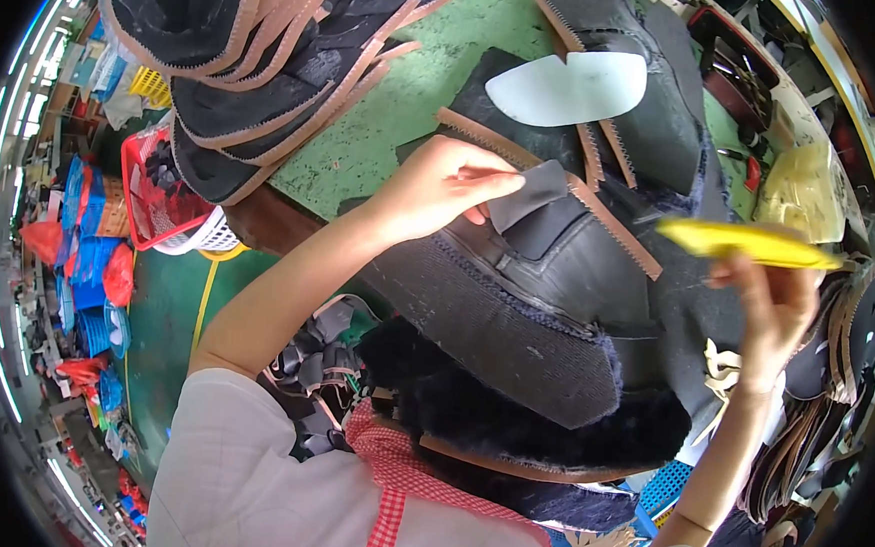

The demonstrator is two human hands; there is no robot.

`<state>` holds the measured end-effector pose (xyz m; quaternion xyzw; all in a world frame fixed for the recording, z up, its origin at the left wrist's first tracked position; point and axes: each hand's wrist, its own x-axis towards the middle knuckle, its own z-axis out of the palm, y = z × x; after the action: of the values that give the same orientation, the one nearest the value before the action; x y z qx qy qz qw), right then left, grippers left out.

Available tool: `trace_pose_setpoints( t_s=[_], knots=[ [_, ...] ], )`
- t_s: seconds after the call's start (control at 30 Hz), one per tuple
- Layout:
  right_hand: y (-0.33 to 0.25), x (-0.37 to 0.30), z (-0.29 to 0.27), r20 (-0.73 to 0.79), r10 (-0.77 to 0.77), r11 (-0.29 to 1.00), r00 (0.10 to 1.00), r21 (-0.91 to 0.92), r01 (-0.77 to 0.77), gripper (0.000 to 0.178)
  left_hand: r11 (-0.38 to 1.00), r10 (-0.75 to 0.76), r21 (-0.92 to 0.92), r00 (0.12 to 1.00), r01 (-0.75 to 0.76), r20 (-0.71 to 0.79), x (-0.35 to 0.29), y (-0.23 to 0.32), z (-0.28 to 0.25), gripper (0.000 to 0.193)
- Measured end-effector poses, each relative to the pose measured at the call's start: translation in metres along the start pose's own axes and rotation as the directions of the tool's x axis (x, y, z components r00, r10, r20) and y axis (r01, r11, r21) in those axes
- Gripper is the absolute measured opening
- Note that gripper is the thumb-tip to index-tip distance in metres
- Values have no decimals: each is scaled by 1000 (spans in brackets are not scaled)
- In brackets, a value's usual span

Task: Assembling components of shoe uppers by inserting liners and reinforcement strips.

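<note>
Near the middle of the bench, my left hand (451, 186) is closed, its thumb and finger pinching the edge of a small dark grey patch of material (532, 204). This patch lies over a large dark sewn piece (557, 291), which has a fuzzy seam and a tan strip with a pinked edge (615, 229). Over on the right, my right hand (774, 309) grips a flat, elongated yellow object (745, 242), raised above the bench; I cannot make out its exact kind. A white kidney-shaped sheet (569, 87) rests on dark pieces beyond my hands.
Dark pieces with tan pinked edges (269, 83) are stacked at the far left of the green bench (408, 96). A red basket (147, 191) stands left of it. Dark fleecy pieces (538, 425) hang at the near edge. A tray of tools (735, 76) sits far right.
</note>
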<state>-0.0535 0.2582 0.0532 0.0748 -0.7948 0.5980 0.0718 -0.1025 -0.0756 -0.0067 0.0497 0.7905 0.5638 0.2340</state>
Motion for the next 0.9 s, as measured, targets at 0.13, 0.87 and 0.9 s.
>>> trace_pose_setpoints(
  t_s=[0.13, 0.87, 0.9],
  knots=[
    [-6, 14, 76, 357, -455, 835, 816, -149, 530, 19, 995, 54, -81, 998, -50, 35, 5, -5, 3, 30],
    [5, 26, 89, 162, -133, 989, 978, -42, 141, 20, 981, 94, -183, 984, -65, 154, 4, -14, -8, 29],
    [3, 29, 91, 268, -288, 931, 920, -147, 334, 17, 971, 99, -231, 984, -63, 146, 4, -15, -8, 29]
  ],
)
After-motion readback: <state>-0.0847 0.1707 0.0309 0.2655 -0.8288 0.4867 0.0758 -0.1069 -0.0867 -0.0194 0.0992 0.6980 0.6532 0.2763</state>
